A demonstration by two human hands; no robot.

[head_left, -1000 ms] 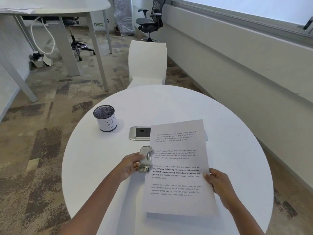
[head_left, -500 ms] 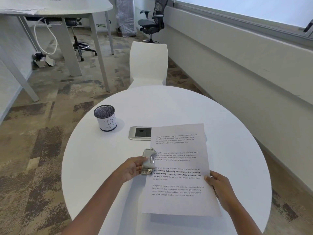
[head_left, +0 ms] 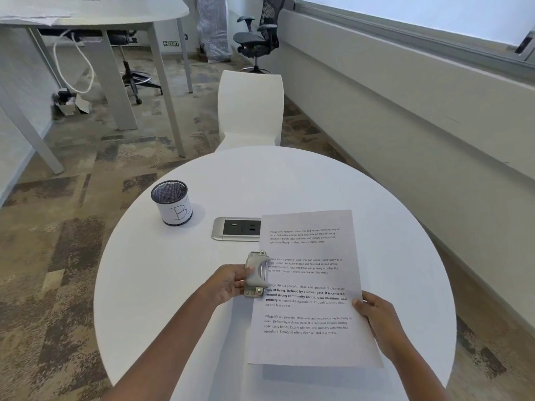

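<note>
A printed sheet of paper [head_left: 309, 287] lies lengthwise on the round white table [head_left: 173, 279]. Its near end is lifted a little and casts a shadow. A grey metal hole punch [head_left: 256, 274] sits at the sheet's left edge, and the edge runs into its slot. My left hand [head_left: 228, 283] grips the punch from the left, thumb on top. My right hand [head_left: 376, 314] pinches the paper's right edge, thumb on the sheet and fingers beneath.
A black mesh cup [head_left: 172, 202] with a white label marked "B" stands at the table's left. A silver power socket panel [head_left: 236, 228] is set into the tabletop, partly under the paper. A white chair [head_left: 250, 111] stands beyond the far edge.
The paper and the punch have both shifted slightly towards me and to the right. Both hands keep the same hold.
</note>
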